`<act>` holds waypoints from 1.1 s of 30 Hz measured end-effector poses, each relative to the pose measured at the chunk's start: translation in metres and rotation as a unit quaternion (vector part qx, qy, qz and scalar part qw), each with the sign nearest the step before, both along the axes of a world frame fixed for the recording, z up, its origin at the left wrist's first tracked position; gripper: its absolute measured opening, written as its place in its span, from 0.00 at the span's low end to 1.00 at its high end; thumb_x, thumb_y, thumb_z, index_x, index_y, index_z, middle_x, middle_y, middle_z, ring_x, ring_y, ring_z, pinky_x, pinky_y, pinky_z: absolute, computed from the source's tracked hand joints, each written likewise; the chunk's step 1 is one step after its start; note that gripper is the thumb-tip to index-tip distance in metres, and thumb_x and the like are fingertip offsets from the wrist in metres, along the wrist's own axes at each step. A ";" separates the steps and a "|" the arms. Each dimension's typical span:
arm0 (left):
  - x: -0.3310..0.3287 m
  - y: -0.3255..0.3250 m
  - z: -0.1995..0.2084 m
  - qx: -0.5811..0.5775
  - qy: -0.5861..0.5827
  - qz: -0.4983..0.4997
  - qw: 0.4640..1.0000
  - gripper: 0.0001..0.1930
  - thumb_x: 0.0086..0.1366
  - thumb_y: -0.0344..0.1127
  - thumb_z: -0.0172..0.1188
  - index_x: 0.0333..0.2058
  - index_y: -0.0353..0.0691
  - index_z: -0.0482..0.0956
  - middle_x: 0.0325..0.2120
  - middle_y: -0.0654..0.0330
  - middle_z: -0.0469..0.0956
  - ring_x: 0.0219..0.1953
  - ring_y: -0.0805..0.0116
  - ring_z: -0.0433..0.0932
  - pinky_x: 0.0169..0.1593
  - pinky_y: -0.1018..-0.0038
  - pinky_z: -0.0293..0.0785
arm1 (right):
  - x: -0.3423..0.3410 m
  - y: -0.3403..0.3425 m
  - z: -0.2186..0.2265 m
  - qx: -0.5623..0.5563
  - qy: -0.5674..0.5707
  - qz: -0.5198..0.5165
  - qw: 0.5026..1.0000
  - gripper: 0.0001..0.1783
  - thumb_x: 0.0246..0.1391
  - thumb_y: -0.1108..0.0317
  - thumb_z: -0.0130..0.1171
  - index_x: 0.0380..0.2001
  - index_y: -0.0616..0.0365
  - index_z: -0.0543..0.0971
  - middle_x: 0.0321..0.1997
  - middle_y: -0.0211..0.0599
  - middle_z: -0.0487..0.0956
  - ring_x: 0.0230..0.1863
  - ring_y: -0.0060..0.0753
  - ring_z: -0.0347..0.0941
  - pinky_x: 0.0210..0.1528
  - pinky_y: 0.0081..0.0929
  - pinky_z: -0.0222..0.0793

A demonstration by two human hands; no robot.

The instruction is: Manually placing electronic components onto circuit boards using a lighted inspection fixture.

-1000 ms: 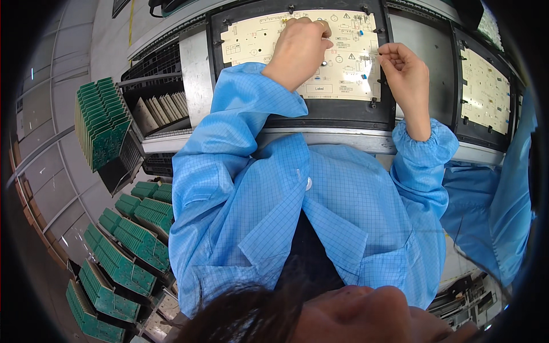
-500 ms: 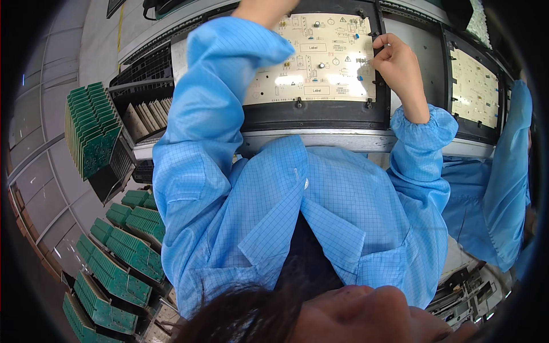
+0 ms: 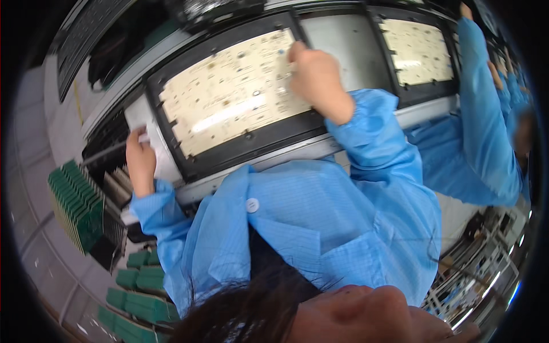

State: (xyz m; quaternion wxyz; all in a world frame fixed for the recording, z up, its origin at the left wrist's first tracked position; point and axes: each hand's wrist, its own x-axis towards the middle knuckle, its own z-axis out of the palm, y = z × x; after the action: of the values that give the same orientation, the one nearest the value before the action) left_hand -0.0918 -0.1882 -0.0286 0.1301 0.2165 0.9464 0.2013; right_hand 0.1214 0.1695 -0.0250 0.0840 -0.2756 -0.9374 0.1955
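A cream printed circuit board (image 3: 229,94) with scattered small components sits in a black carrier frame (image 3: 220,150) on the line in front of me. Over the right end of that board is my right hand (image 3: 320,74), its fingers curled together; whatever they may hold is hidden. My left hand (image 3: 141,162) is left of the carrier, beside a bare metal plate (image 3: 162,146). Its fingers are bent together around a small pale bit, too blurred to name.
Further right on the line, another cream board (image 3: 417,51) lies in its own frame, with a person's blue sleeve (image 3: 486,108) close by. Green boards (image 3: 77,200) stand stacked in a rack at my left, and more green stacks (image 3: 143,280) sit lower down.
My left hand has come from the board's far edge to the left of the carrier. My right hand now reaches over the board's right end. The whole view has turned and shifted.
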 end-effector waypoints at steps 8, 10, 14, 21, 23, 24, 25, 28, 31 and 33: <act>0.031 0.015 -0.015 0.142 -0.127 -0.046 0.981 0.18 0.61 0.15 0.40 0.47 0.34 0.70 0.35 0.61 0.72 0.37 0.74 0.70 0.44 0.81 0.67 | 0.037 -0.009 0.009 0.061 0.095 0.022 0.993 0.18 0.44 0.84 0.52 0.41 0.60 0.74 0.37 0.51 0.77 0.37 0.55 0.71 0.41 0.44 0.69; 0.031 0.017 -0.012 0.141 -0.103 -0.087 0.981 0.18 0.61 0.16 0.41 0.48 0.36 0.71 0.35 0.62 0.72 0.36 0.74 0.70 0.42 0.80 0.68 | 0.050 -0.018 0.029 0.080 0.192 -0.035 0.977 0.18 0.48 0.84 0.53 0.44 0.61 0.74 0.39 0.49 0.75 0.37 0.49 0.72 0.38 0.39 0.70; 0.030 0.026 -0.016 0.291 -0.272 -0.119 0.910 0.15 0.64 0.18 0.39 0.49 0.34 0.67 0.35 0.56 0.75 0.31 0.70 0.74 0.36 0.76 0.73 | 0.064 -0.072 0.056 0.015 0.244 -0.088 0.966 0.13 0.56 0.81 0.55 0.45 0.62 0.75 0.34 0.40 0.75 0.31 0.33 0.70 0.35 0.26 0.68; 0.030 0.042 -0.008 0.327 -0.402 -0.143 0.843 0.20 0.59 0.15 0.35 0.50 0.32 0.64 0.38 0.54 0.73 0.34 0.68 0.74 0.40 0.73 0.77 | 0.073 -0.149 0.085 -0.127 0.266 -0.163 0.942 0.10 0.56 0.81 0.56 0.42 0.63 0.77 0.31 0.34 0.77 0.30 0.21 0.70 0.35 0.19 0.67; 0.032 0.043 -0.005 0.321 -0.398 -0.131 0.849 0.19 0.59 0.14 0.36 0.49 0.31 0.64 0.38 0.53 0.73 0.34 0.69 0.74 0.39 0.73 0.77 | 0.076 -0.153 0.078 -0.130 0.269 -0.150 0.943 0.09 0.56 0.82 0.54 0.40 0.63 0.77 0.34 0.35 0.77 0.30 0.22 0.70 0.35 0.19 0.67; 0.033 0.044 -0.009 0.317 -0.380 -0.147 0.857 0.19 0.59 0.15 0.36 0.49 0.31 0.64 0.38 0.54 0.73 0.34 0.69 0.74 0.39 0.73 0.76 | 0.076 -0.152 0.074 -0.109 0.281 -0.122 0.946 0.09 0.56 0.83 0.53 0.40 0.63 0.77 0.36 0.35 0.77 0.30 0.22 0.70 0.35 0.19 0.66; 0.034 0.046 -0.011 0.314 -0.361 -0.161 0.863 0.18 0.60 0.15 0.36 0.49 0.31 0.64 0.38 0.54 0.73 0.34 0.69 0.75 0.39 0.73 0.76 | 0.075 -0.150 0.072 -0.089 0.292 -0.093 0.948 0.10 0.56 0.84 0.51 0.39 0.63 0.77 0.37 0.35 0.77 0.30 0.21 0.70 0.35 0.18 0.66; 0.038 0.049 -0.010 0.334 -0.364 -0.170 0.853 0.18 0.60 0.16 0.38 0.50 0.31 0.63 0.38 0.53 0.73 0.34 0.68 0.75 0.39 0.72 0.76 | 0.053 -0.167 0.075 -0.166 0.299 -0.062 0.937 0.12 0.55 0.86 0.50 0.39 0.63 0.77 0.39 0.35 0.77 0.32 0.22 0.70 0.35 0.17 0.65; 0.039 0.047 -0.007 0.324 -0.308 -0.193 0.873 0.18 0.60 0.18 0.41 0.50 0.31 0.64 0.38 0.53 0.73 0.36 0.66 0.75 0.40 0.70 0.76 | 0.019 -0.186 0.076 -0.222 0.291 0.036 0.930 0.12 0.54 0.86 0.51 0.39 0.63 0.77 0.38 0.36 0.77 0.35 0.23 0.72 0.37 0.17 0.66; 0.047 0.063 -0.012 0.303 -0.293 -0.198 0.885 0.20 0.60 0.20 0.44 0.52 0.28 0.67 0.42 0.47 0.76 0.44 0.58 0.77 0.47 0.65 0.75 | -0.001 -0.188 0.076 -0.183 0.323 0.161 0.915 0.12 0.54 0.86 0.52 0.39 0.62 0.77 0.39 0.37 0.78 0.38 0.24 0.73 0.39 0.17 0.68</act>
State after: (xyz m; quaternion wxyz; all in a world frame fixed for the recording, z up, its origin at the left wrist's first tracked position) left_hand -0.0446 -0.1255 -0.0410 0.3673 0.3597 0.6954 0.5022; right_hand 0.1206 -0.0187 0.0510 0.2976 -0.0534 -0.8388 0.4528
